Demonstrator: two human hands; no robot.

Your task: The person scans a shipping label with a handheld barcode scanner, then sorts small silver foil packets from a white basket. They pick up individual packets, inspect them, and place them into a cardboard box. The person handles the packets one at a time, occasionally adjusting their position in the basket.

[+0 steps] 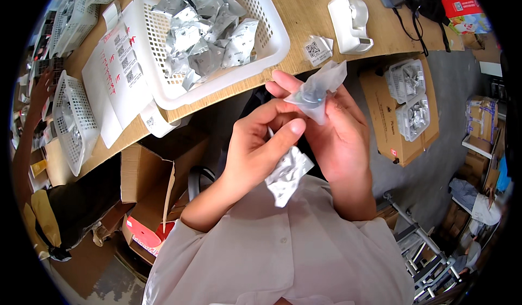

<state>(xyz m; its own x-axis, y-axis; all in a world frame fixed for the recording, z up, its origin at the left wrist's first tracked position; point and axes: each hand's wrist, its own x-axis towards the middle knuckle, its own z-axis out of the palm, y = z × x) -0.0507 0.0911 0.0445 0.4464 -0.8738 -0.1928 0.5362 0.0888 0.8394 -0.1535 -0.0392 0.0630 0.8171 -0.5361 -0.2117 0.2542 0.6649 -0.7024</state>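
Head view: left hand [255, 147] pinches one crumpled foil pouch [287, 175], right hand [340, 136] grips one clear bag [321, 90] holding a dark round part; hands touch, held above the lap. One large white basket [272, 44] of foil pouches, more than ten, sits on the wooden table [304, 6], with one tape dispenser [350, 25] and two smaller baskets at left. Cardboard boxes on a grey floor.

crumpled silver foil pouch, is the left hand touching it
Touching: the head view shows the left hand gripping the crumpled silver foil pouch against its palm.
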